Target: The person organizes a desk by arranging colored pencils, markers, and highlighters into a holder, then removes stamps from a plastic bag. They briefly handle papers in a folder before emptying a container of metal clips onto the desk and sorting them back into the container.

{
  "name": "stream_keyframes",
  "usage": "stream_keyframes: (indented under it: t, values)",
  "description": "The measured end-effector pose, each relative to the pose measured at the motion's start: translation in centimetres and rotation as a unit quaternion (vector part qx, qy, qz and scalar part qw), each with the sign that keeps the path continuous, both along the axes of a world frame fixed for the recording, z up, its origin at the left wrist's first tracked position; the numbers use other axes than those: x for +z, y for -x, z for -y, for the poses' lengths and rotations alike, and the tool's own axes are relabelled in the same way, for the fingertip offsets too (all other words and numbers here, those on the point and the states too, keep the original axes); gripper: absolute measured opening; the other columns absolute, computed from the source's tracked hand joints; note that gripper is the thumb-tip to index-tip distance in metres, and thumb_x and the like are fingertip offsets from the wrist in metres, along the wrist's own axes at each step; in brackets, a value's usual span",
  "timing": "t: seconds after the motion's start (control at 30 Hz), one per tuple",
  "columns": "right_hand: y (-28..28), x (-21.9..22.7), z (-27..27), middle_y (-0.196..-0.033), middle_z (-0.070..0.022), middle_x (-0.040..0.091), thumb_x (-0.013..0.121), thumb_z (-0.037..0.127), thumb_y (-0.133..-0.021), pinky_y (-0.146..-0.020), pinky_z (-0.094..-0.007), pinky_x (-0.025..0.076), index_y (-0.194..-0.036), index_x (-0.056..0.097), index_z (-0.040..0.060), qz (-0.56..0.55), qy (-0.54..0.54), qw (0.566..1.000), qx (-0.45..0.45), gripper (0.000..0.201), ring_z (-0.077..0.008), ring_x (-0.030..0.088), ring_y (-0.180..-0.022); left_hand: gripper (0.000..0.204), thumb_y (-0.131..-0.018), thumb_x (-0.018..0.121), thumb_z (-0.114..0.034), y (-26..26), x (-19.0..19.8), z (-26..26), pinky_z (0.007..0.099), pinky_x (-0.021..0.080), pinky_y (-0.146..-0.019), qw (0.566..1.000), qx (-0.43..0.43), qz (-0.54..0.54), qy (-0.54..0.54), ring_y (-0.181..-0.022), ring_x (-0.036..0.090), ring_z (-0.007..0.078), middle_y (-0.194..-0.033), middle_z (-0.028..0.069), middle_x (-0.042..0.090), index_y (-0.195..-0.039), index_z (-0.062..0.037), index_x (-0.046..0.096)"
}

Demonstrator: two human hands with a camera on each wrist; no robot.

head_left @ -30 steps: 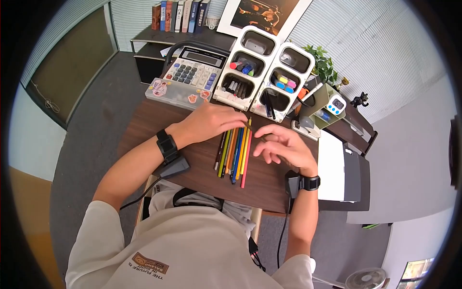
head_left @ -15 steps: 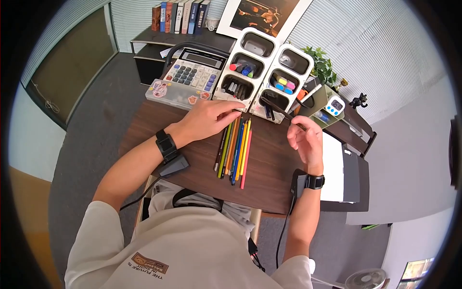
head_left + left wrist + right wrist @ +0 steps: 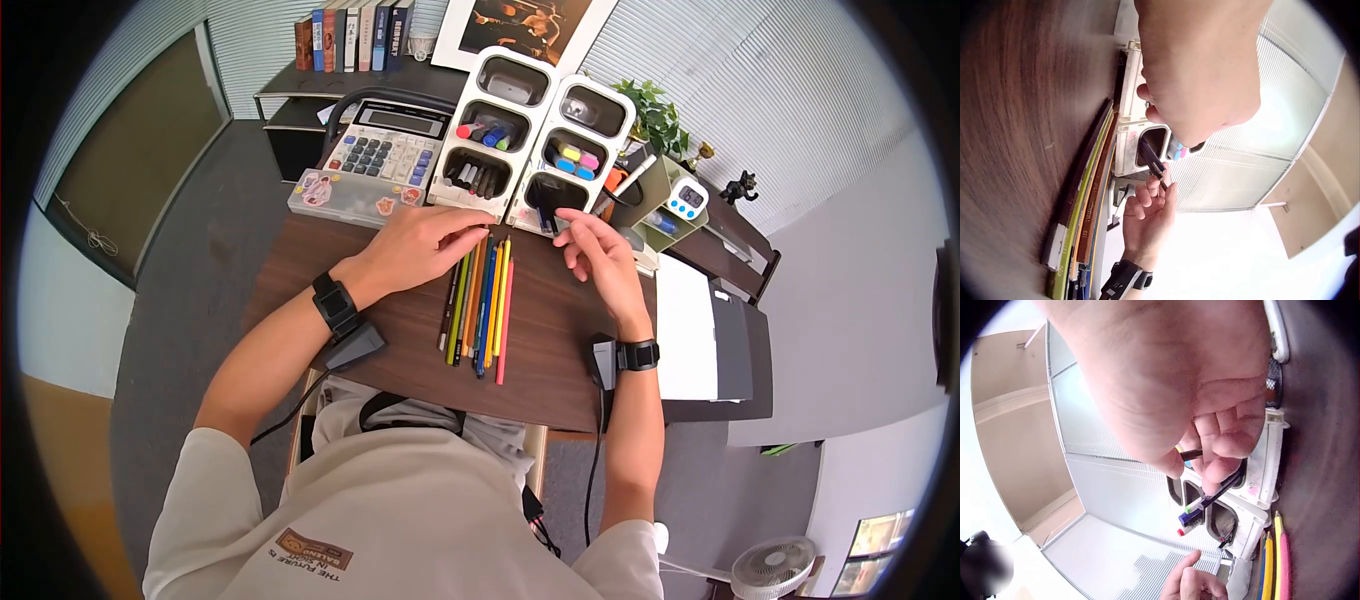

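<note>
My right hand point(image 3: 605, 265) is raised at the lower compartment of the right white organizer point(image 3: 572, 129). Its thumb and fingers pinch a slim dark pencil point(image 3: 1192, 454), whose lower part reaches toward that compartment, where dark pens point(image 3: 1149, 156) stand. My left hand point(image 3: 420, 250) hovers palm-down over the upper ends of a row of colored pencils point(image 3: 485, 300), with fingertips close to the left organizer point(image 3: 484, 150). Its fingers are loosely bent, and nothing shows between them. The pencils lie side by side on the brown desk point(image 3: 560, 340), tips pointing away from me.
A calculator point(image 3: 380, 155) and a stickered clear pencil case point(image 3: 335, 197) stand at the left back. Markers and highlighters fill other compartments. A green holder with a white timer point(image 3: 688, 198) sits at the right, beyond white paper point(image 3: 687, 325). Cables hang from both wrists.
My right hand swung right and away from my left hand with the dark pencil, then moved forward and left to the compartment. My left hand stayed near the pencil tips.
</note>
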State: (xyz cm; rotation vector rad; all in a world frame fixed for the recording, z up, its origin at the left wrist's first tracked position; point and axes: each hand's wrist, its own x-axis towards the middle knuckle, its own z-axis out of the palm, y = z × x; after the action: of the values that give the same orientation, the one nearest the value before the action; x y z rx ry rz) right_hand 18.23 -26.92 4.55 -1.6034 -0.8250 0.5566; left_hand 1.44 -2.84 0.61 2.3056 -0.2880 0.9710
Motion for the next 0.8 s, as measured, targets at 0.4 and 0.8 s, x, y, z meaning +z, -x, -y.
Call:
stream_keyframes:
  t: [0.4, 0.8]
  values:
    - [1.1, -0.5, -0.7, -0.109, -0.0044, 0.073, 0.045, 0.031, -0.115, -0.063, -0.0216, 0.049, -0.152, 0.053, 0.0073, 0.026, 0.043, 0.997, 0.053, 0.045, -0.0068, 0.061, -0.079, 0.024, -0.098, 0.072, -0.011, 0.0, 0.0, 0.0, 0.0286, 0.056, -0.063, 1.000, 0.003, -0.005, -0.001, -0.070, 0.072, 0.0169, -0.101, 0.0081, 0.079, -0.122, -0.0098, 0.076]
    - [1.6, -0.5, -0.9, -0.108, -0.0044, 0.072, 0.043, 0.031, -0.116, -0.064, -0.0213, 0.049, -0.150, 0.053, 0.0075, 0.030, 0.038, 0.997, 0.054, 0.043, -0.0067, 0.061, -0.081, 0.021, -0.099, 0.072, -0.012, -0.1, -0.4, -0.3, 0.0291, 0.056, -0.065, 1.000, 0.002, -0.009, -0.009, -0.073, 0.073, 0.0175, -0.102, 0.0084, 0.079, -0.119, -0.0088, 0.077]
